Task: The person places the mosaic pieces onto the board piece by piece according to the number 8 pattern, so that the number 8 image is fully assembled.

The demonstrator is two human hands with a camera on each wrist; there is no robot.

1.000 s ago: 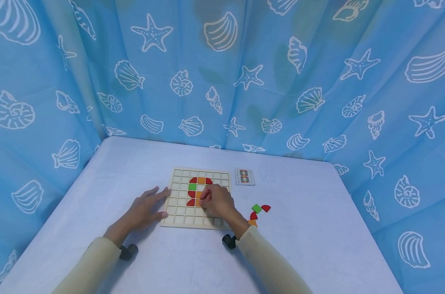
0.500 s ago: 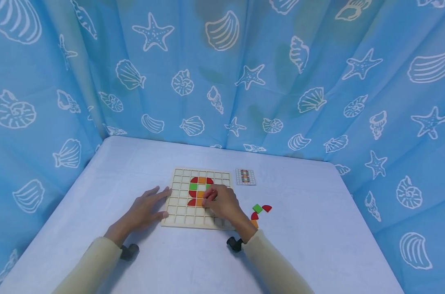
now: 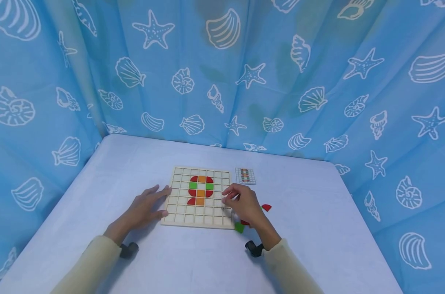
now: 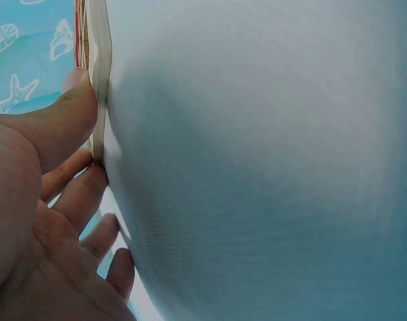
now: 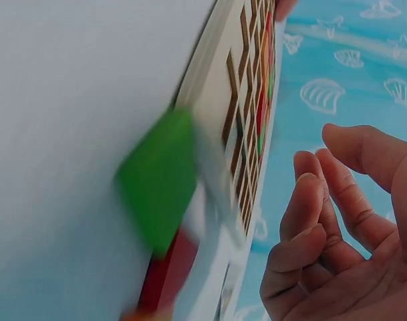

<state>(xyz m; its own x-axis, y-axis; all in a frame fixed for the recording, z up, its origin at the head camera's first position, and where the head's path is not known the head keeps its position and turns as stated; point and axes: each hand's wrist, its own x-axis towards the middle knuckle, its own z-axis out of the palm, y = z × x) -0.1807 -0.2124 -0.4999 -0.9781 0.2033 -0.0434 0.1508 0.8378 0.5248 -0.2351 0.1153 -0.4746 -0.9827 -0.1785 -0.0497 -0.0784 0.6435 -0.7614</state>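
A wooden grid board (image 3: 174, 218) lies on the table with red quarter-round, orange and green square tiles set in its cells. At the board's left edge my left hand (image 3: 141, 210) rests, fingers spread; in the left wrist view its thumb (image 4: 73, 120) and a fingertip touch the board's side. Over the board's right edge hovers my right hand (image 3: 244, 202), thumb and fingers apart with nothing seen between them. Beneath it lie a green tile (image 3: 239, 227) and a red tile (image 3: 245, 223), partly hidden. Another red quarter-round tile (image 3: 266, 207) lies farther right.
A small printed card (image 3: 245, 176) with a coloured grid pattern lies beyond the board's right corner. The white-covered table (image 3: 317, 228) ends at a blue curtain (image 3: 222, 81) with shell prints. A black camera sits at each wrist.
My right hand has moved right, off the tiles in the board's middle. The right-hand green and red tiles on the board now show fully. My left hand stays in place.
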